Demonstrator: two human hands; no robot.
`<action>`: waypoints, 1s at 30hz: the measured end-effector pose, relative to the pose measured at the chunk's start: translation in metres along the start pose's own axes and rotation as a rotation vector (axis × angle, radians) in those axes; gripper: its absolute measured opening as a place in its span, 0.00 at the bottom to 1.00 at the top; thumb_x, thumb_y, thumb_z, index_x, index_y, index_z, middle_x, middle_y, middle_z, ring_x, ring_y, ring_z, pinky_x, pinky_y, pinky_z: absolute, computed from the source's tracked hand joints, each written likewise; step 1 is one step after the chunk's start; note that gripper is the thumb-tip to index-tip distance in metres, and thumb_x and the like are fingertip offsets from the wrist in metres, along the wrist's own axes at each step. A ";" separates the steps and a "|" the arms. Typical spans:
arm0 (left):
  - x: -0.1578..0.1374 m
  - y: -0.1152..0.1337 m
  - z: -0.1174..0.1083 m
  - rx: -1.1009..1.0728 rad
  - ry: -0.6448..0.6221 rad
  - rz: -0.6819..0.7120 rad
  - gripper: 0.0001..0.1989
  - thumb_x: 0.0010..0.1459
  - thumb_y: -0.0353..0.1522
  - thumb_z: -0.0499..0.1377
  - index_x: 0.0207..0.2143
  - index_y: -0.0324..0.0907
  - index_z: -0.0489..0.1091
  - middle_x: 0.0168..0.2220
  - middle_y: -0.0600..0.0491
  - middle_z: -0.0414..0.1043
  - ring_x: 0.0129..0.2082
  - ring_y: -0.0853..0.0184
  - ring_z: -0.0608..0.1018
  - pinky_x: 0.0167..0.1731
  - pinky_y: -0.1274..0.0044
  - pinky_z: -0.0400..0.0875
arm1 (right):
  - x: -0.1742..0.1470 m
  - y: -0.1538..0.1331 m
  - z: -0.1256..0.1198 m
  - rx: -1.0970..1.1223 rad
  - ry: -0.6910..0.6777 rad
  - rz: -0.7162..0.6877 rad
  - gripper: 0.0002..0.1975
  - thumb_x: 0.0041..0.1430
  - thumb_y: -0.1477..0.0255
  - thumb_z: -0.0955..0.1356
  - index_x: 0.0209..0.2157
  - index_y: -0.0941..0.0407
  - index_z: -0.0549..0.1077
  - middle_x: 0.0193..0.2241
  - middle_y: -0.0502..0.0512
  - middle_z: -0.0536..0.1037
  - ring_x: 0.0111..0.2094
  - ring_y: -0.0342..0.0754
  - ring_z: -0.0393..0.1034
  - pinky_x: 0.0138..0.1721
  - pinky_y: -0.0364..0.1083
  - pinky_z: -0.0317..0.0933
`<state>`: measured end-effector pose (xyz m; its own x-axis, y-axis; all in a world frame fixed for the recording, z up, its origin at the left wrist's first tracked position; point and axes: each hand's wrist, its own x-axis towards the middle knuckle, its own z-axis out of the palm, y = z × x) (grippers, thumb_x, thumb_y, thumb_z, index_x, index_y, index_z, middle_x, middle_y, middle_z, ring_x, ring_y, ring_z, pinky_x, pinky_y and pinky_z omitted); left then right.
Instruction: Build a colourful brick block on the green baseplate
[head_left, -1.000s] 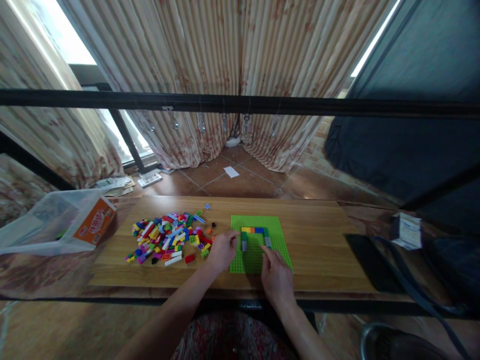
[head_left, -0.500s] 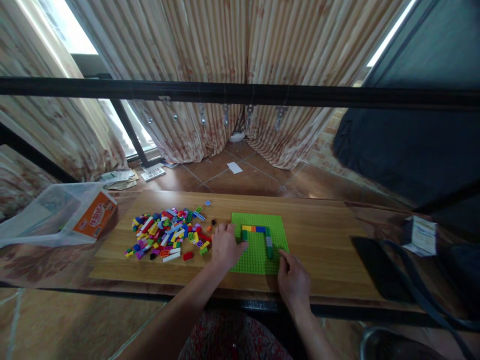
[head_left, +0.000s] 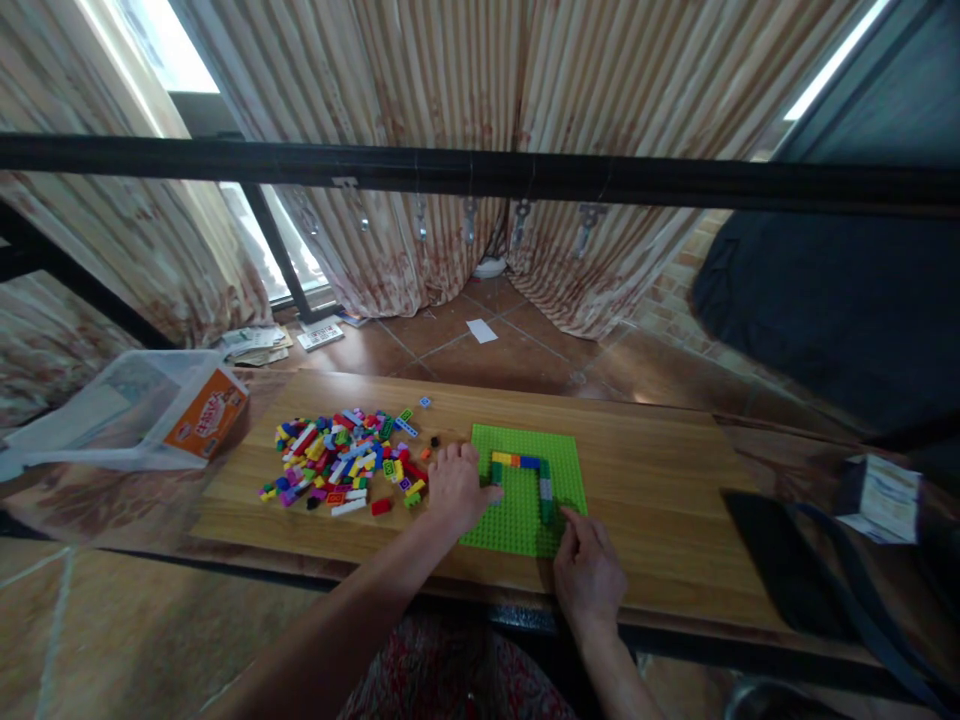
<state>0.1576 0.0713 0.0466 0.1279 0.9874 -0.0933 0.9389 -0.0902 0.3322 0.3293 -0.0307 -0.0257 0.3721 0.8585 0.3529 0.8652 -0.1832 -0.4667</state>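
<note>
A bright green studded baseplate (head_left: pixel 517 535) lies on the wooden board, carrying toy bricks set in a frame open toward me. Its back row (head_left: pixel 517 461) is yellow, orange and blue. The right side (head_left: pixel 545 492) is green and grey; the left side (head_left: pixel 496 470) shows green. My left hand (head_left: pixel 454 490) rests over the plate's left edge, fingers apart, its thumb by a greyish brick at the end of the left side. My right hand (head_left: pixel 590 570) is curled over the near right corner of the baseplate, its index fingertip close to the right row; its palm side is hidden.
A pile of mixed loose bricks (head_left: pixel 337 455) lies left of the plate on the wooden board (head_left: pixel 652 480). A clear plastic bin (head_left: pixel 142 420) with an orange label stands at the far left. A dark flat object (head_left: pixel 787 560) with a strap lies at the right end.
The view has shifted slightly, so the scene sits a little differently. Both hands keep nearly the same places on the baseplate. A greyish brick now shows beside my left thumb.
</note>
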 end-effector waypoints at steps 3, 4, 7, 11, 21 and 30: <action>-0.006 0.000 0.002 0.021 0.063 0.028 0.24 0.50 0.45 0.64 0.43 0.39 0.65 0.45 0.44 0.68 0.48 0.55 0.69 0.46 0.65 0.62 | 0.000 0.000 0.000 0.001 0.000 -0.006 0.18 0.63 0.69 0.56 0.44 0.58 0.74 0.38 0.59 0.77 0.38 0.50 0.70 0.37 0.46 0.60; -0.009 0.000 0.003 0.026 0.080 0.048 0.23 0.52 0.44 0.63 0.43 0.39 0.65 0.45 0.45 0.68 0.48 0.55 0.69 0.47 0.65 0.62 | 0.000 0.000 -0.001 -0.002 0.000 -0.008 0.18 0.63 0.69 0.56 0.44 0.58 0.74 0.38 0.59 0.77 0.37 0.50 0.69 0.37 0.46 0.60; -0.022 -0.001 0.010 0.013 0.123 0.166 0.19 0.57 0.42 0.60 0.45 0.40 0.66 0.45 0.46 0.69 0.47 0.55 0.69 0.47 0.64 0.62 | 0.000 -0.001 -0.002 -0.021 0.002 -0.012 0.18 0.63 0.69 0.56 0.44 0.57 0.74 0.38 0.59 0.76 0.37 0.49 0.69 0.35 0.46 0.59; -0.044 -0.006 0.023 -0.030 0.193 0.334 0.21 0.62 0.39 0.53 0.55 0.40 0.61 0.54 0.45 0.66 0.51 0.57 0.67 0.51 0.64 0.60 | 0.000 -0.002 -0.002 -0.019 0.028 -0.043 0.19 0.63 0.70 0.56 0.43 0.58 0.74 0.37 0.59 0.76 0.37 0.49 0.70 0.36 0.46 0.60; -0.059 -0.016 0.040 0.050 0.091 0.404 0.27 0.63 0.42 0.50 0.62 0.43 0.55 0.62 0.45 0.59 0.61 0.54 0.60 0.59 0.56 0.49 | -0.001 0.001 0.001 -0.046 0.051 -0.058 0.18 0.62 0.71 0.56 0.44 0.57 0.75 0.37 0.59 0.76 0.37 0.49 0.70 0.36 0.46 0.60; -0.056 -0.013 0.034 0.040 0.115 0.398 0.28 0.62 0.43 0.51 0.61 0.40 0.55 0.60 0.44 0.60 0.59 0.53 0.61 0.59 0.55 0.50 | -0.001 0.001 0.002 -0.063 0.050 -0.070 0.18 0.62 0.71 0.57 0.43 0.58 0.74 0.37 0.59 0.77 0.37 0.50 0.69 0.36 0.46 0.60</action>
<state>0.1491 0.0131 0.0154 0.4493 0.8821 0.1417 0.8352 -0.4710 0.2838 0.3295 -0.0312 -0.0282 0.3255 0.8454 0.4236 0.9085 -0.1554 -0.3879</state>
